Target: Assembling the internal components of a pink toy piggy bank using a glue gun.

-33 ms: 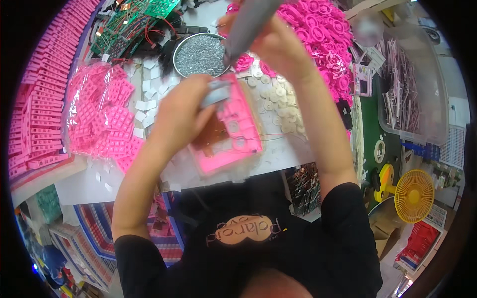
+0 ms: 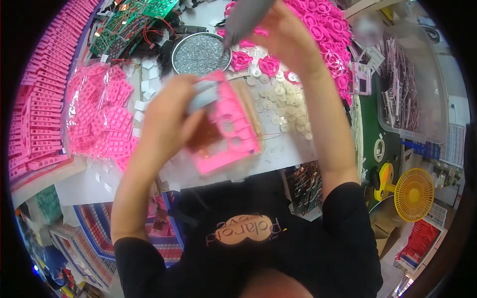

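Observation:
My left hand [image 2: 166, 116] grips a pink plastic casing [image 2: 228, 131] with round and square holes and a brown board inside it, held tilted above the white worktop [image 2: 278, 154]. My right hand [image 2: 283, 35] is raised higher, closed around a grey tool [image 2: 246, 15] whose tip points down toward a round metal dish of small screws [image 2: 201, 52]. The tool's upper end runs out of view. White round discs [image 2: 278, 107] lie scattered on the worktop just right of the casing.
A clear bag of pink parts [image 2: 99, 116] lies at left, beside stacked pink frames [image 2: 37, 94]. Green circuit boards [image 2: 131, 25] sit at the back, pink round parts [image 2: 328, 39] at back right, a clear bin [image 2: 412, 84] and a yellow fan [image 2: 412, 193] at right.

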`<state>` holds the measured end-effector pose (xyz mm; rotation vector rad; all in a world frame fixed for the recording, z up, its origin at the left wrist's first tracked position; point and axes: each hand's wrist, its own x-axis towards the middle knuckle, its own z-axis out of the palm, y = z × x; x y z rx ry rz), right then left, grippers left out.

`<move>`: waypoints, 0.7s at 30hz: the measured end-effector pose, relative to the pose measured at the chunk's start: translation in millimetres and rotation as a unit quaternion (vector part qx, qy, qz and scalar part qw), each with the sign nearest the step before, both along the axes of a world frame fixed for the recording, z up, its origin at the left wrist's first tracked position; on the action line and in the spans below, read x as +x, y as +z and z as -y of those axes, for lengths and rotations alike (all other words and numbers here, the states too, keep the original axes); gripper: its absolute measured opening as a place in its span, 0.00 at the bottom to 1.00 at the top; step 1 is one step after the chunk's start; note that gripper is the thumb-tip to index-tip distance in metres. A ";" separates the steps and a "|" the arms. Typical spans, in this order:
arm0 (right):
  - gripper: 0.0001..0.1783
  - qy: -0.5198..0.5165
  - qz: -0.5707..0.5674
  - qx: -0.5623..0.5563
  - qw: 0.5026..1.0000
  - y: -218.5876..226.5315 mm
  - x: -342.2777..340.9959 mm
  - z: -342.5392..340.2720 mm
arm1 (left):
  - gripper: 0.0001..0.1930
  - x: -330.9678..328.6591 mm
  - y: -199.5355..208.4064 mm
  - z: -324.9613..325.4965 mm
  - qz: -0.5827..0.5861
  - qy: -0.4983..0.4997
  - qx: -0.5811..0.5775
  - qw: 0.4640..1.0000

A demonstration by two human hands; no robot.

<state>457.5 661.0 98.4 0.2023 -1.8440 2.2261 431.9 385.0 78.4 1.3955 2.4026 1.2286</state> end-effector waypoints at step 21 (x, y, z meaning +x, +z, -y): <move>0.05 -0.060 -0.035 0.574 0.816 -63.3 98.5 52.8 | 0.26 82.0 -18.0 52.7 -0.010 -0.112 -0.044 0.993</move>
